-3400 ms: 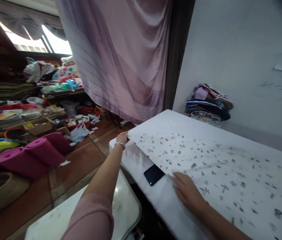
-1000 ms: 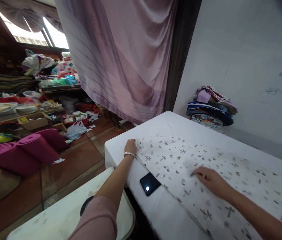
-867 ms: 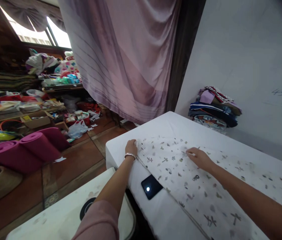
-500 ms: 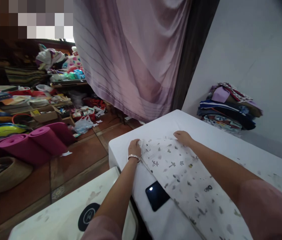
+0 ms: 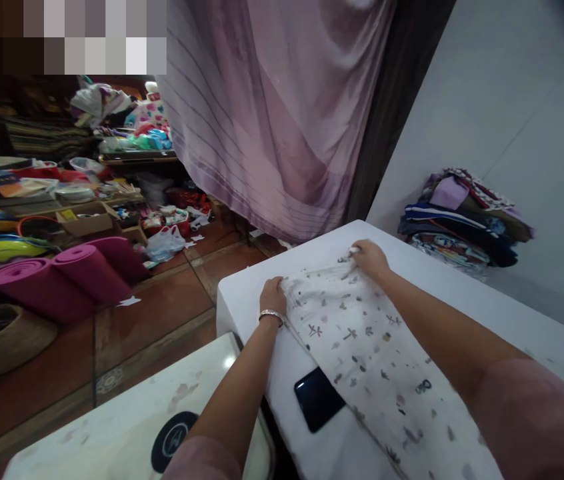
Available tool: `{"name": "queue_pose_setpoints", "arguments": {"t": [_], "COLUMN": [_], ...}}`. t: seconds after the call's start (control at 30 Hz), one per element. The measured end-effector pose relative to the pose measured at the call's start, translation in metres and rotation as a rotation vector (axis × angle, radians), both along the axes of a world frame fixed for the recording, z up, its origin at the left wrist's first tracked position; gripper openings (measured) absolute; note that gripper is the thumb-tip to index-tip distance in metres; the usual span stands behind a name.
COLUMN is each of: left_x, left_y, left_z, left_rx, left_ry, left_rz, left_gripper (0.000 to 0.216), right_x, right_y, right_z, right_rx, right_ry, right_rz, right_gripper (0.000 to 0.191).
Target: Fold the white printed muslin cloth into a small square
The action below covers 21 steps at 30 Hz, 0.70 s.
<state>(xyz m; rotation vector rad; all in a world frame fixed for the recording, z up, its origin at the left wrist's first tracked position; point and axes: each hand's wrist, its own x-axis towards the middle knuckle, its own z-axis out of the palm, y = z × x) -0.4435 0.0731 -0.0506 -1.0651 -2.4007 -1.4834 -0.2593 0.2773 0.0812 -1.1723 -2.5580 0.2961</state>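
Observation:
A white printed cloth [image 5: 362,333] with small dark and green motifs lies stretched along the white-covered surface [image 5: 332,253]. Its exact kind, perhaps a garment, I cannot make out. My left hand [image 5: 273,297], with a silver bracelet at the wrist, is closed on the cloth's far left corner. At the far right corner my right hand [image 5: 369,259] pinches the edge and raises it slightly. A dark phone [image 5: 318,399] lies beside the cloth's left edge, its right part close against the fabric.
A stack of folded clothes [image 5: 462,220] sits by the wall. A pale scuffed lid or seat [image 5: 112,413] with a round dark emblem stands at the lower left. Behind hangs a pink curtain [image 5: 282,120]. Rolled pink mats [image 5: 82,273] and boxes crowd the tiled floor.
My right hand has moved up and away, drawing the cloth's far right corner outward and lifting it. My left hand keeps its hold. The view has shifted slightly.

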Motion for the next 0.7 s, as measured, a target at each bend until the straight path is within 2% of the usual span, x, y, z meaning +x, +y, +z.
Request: {"name": "queue_pose_setpoints", "arguments": {"t": [0.07, 0.13, 0.23, 0.47, 0.57, 0.7], "left_x": [0.0, -0.001, -0.001, 0.0, 0.001, 0.002], "left_y": [0.001, 0.001, 0.001, -0.001, -0.001, -0.001], "left_z": [-0.001, -0.001, -0.001, 0.001, 0.001, 0.0], "left_rx": [0.046, 0.073, 0.082, 0.057, 0.053, 0.069], "left_ry": [0.003, -0.002, -0.015, -0.032, -0.031, -0.033], "left_rz": [-0.007, -0.004, 0.014, 0.038, 0.039, 0.042], "left_gripper": [0.032, 0.033, 0.033, 0.033, 0.033, 0.033], "right_x": [0.011, 0.02, 0.028, 0.035, 0.036, 0.03], "right_y": [0.008, 0.012, 0.009, -0.01, -0.013, -0.012], "right_z": [0.012, 0.018, 0.016, 0.014, 0.013, 0.003], "right_rx": [0.008, -0.136, -0.341, -0.616, -0.659, -0.602], "right_ry": [0.14, 0.182, 0.181, 0.269, 0.258, 0.212], "right_rz": [-0.052, -0.105, -0.169, -0.142, -0.147, -0.186], "right_gripper": [0.036, 0.037, 0.037, 0.031, 0.02, 0.005]}}
